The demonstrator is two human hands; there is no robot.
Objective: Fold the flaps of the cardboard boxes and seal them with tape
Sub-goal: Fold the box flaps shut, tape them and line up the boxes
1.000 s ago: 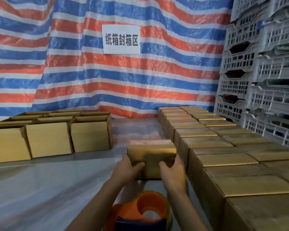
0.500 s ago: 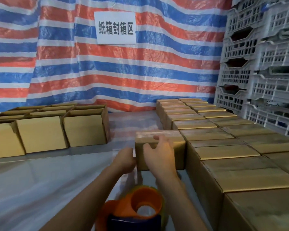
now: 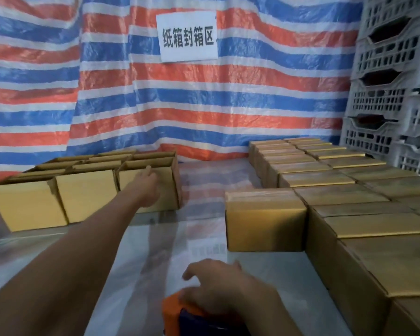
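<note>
A sealed cardboard box (image 3: 264, 221) stands on the table, set against the left side of the rows of sealed boxes (image 3: 344, 190). My left hand (image 3: 147, 187) is stretched out to the nearest open box (image 3: 165, 170) at the back left. It touches that box's front wall near the rim, thumb up. The fingers are blurred. My right hand (image 3: 218, 282) lies low in front of me on the orange and blue tape dispenser (image 3: 175, 314), fingers curled over its top.
More open boxes (image 3: 58, 190) fill the back left of the plastic-covered table (image 3: 155, 251). Stacked white plastic crates (image 3: 388, 81) rise at the right. A striped tarp with a paper sign (image 3: 188, 37) hangs behind.
Both hands have left the sealed box, which now stands beside the sealed rows. My left hand has reached out to the open box; my right hand has come down onto the tape dispenser.
</note>
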